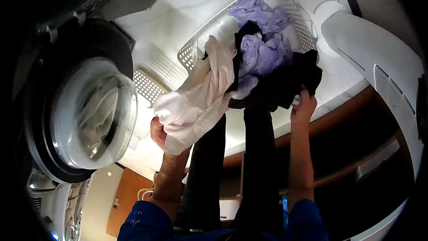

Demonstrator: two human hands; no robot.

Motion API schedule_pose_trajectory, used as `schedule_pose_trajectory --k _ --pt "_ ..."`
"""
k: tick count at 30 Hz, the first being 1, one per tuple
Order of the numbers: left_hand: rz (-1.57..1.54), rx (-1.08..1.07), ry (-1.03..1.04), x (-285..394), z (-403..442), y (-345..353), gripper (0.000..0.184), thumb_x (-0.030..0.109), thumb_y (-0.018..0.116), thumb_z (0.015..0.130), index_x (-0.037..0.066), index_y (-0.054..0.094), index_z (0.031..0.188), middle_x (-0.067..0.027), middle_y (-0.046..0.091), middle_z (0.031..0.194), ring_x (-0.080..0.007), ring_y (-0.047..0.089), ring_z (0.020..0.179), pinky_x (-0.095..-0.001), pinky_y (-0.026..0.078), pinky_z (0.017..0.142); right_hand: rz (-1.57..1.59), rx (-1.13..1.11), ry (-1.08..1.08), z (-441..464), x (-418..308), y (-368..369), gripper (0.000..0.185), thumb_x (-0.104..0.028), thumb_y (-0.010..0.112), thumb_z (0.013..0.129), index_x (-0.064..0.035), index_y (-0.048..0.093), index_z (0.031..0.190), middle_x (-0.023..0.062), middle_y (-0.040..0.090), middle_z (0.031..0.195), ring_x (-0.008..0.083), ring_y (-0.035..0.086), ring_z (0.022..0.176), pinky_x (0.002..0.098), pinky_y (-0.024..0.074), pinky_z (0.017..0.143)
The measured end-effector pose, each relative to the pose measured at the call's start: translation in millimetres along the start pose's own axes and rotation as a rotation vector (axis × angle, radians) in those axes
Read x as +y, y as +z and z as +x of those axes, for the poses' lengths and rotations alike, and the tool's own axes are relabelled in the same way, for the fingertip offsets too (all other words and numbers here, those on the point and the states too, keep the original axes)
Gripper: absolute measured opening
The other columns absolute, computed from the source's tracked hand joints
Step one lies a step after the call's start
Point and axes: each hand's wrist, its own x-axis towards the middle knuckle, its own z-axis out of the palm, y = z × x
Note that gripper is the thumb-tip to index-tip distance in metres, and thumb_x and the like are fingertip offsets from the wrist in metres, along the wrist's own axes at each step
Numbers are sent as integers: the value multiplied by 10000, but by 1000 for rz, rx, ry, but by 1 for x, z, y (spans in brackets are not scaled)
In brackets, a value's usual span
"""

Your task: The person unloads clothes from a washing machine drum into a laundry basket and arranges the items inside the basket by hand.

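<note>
My left hand is closed on the lower left end of a pale pink-white cloth, which stretches up over the laundry basket's near side. At the right, my right hand pinches the edge of a black cloth with its fingers. Crumpled purple cloth lies between them in the white perforated basket, with more purple fabric towards its far end. Part of the black cloth passes beneath the purple and pale fabric.
The round glass door of a machine hangs open at the left. A smaller perforated basket sits beside it. A white curved appliance or stand is at the right. An orange-brown door shows lower left.
</note>
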Motion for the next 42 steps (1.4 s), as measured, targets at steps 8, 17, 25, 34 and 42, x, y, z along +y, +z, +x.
schedule_pose_trajectory --k 8,17,25,34,42 --pt "271 -130 -8 -32 60 14 363 163 453 821 -28 498 1126 -125 555 1025 -214 548 915 -321 456 799 -101 80 -48 -66 -12 30 159 -151 667 778 -52 578 864 21 584 800 101 544 683 221 448 618" --pt "1378 -467 664 -105 112 94 356 -7 512 797 26 518 1151 -198 449 1221 -376 468 1101 -420 401 909 -407 -415 -43 -18 60 43 238 -263 617 842 -31 594 889 -10 539 711 60 464 612 192 381 548" --pt "1704 -897 899 -202 125 129 418 114 614 724 152 552 1135 -118 522 1152 -326 504 1061 -426 432 853 115 33 52 9 17 0 188 -256 564 878 -94 508 801 -25 494 681 52 399 480 189 279 399" --pt "1487 -650 548 -136 170 42 369 49 610 660 63 515 1017 -135 555 1030 -333 553 908 -362 451 799 35 -93 -78 32 -2 -17 139 -209 558 876 -82 500 867 -4 490 680 54 361 469 195 263 404" --pt "1434 -580 399 -107 110 -32 296 -132 524 631 14 459 880 -170 486 854 -373 505 767 -376 434 653 -205 14 -122 84 50 24 352 -255 543 876 -64 521 1170 33 555 738 69 419 537 215 344 468"
